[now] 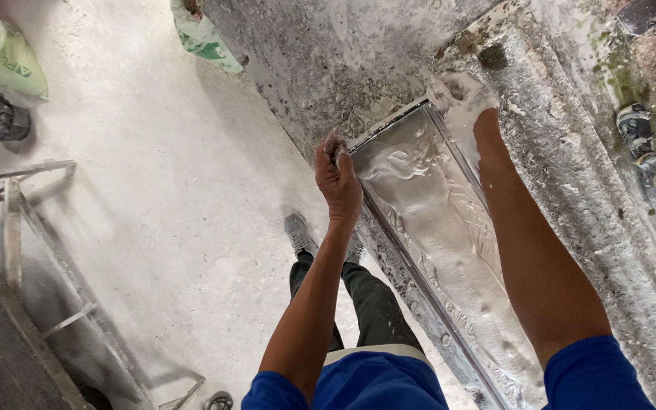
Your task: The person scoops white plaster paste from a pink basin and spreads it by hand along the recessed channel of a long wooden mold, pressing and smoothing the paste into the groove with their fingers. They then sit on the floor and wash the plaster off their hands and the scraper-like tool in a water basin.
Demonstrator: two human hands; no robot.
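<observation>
My left hand [338,178] is at the near corner of the long metal mould [389,220], right at its far end rim. The fingers are curled in tight, and the fingertips pinch down on the thin edge of the mould where the end wall meets the side rail. It is a closed grip, with no gap showing between fingers and thumb, and grey-white paste clings to the knuckles.

My right hand [461,102] is at the opposite corner of the same end, further from me. It is coated so thickly in white plaster that I can barely tell the fingers apart. They look bent over the top of the rim, pressing on the corner. I cannot tell whether this grip closes around the rim or only lies on it.

The mould lies between my two forearms, running from that far end back toward my body, tilted across the view. It is filled with wet white plaster [449,250], smeared and ridged, with a swirl near the far end just beside my left hand. The mould rests on a rough, plaster-crusted desk [571,175] of grey corrugated surface.

Below, my shoes [298,234] stand on the pale dusty floor [153,190]. A green-and-white sack [1,57] sits well apart at the far left.
</observation>
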